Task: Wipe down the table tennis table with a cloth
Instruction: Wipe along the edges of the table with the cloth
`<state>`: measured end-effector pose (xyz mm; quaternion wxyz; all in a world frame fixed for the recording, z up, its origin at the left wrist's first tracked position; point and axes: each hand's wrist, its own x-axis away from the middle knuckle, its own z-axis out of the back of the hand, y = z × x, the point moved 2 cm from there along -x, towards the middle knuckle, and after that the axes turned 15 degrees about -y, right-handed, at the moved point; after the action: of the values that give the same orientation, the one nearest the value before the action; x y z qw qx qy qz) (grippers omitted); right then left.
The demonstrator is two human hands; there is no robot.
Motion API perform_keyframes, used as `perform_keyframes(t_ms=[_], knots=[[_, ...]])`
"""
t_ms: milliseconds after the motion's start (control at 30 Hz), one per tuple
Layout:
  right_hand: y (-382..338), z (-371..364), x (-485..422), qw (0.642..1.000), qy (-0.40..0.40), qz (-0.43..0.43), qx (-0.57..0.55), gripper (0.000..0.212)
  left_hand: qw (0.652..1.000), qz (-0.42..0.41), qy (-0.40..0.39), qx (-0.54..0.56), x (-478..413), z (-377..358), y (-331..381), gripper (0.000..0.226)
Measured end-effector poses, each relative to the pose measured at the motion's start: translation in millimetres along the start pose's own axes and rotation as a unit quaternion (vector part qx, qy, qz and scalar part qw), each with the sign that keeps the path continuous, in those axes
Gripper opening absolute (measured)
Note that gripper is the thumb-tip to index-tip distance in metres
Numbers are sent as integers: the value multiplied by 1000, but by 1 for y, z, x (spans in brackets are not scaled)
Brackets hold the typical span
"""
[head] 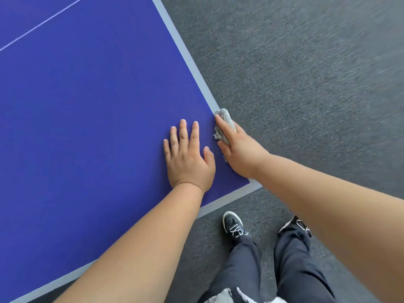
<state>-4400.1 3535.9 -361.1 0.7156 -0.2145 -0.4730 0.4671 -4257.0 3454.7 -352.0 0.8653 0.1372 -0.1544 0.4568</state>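
The blue table tennis table (87, 119) with a pale grey border fills the left of the view, its near right corner in front of me. My left hand (188, 158) lies flat on the blue surface close to that corner, fingers straight and spread. My right hand (238, 152) grips a bunched grey cloth (224, 119) against the table's right side edge, just past the left hand. Most of the cloth is hidden under the fingers.
Dark grey carpet (306, 73) surrounds the table on the right and near sides. My legs in dark trousers and black shoes (234, 224) stand by the corner. A thin white centre line (41, 22) crosses the table at the far left.
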Motion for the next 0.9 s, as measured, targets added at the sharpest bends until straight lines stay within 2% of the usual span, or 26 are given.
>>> perform_keyframes(t_ms=[133, 200, 433, 533, 767, 900], knots=[[19, -35, 78, 999, -2, -33, 18, 70, 1000, 1, -3, 1, 1, 2, 1, 74], [21, -43, 89, 999, 3, -43, 20, 71, 1000, 3, -12, -4, 1, 3, 1, 75], [12, -15, 23, 998, 9, -57, -9, 69, 1000, 1, 3, -9, -3, -2, 0, 75], [7, -16, 19, 998, 39, -51, -16, 70, 1000, -4, 6, -7, -4, -2, 0, 75], [24, -65, 108, 989, 103, -87, -66, 68, 1000, -9, 6, -6, -6, -4, 1, 74], [15, -66, 87, 960, 193, -141, -142, 50, 1000, -10, 16, -5, -8, -5, 0, 74]])
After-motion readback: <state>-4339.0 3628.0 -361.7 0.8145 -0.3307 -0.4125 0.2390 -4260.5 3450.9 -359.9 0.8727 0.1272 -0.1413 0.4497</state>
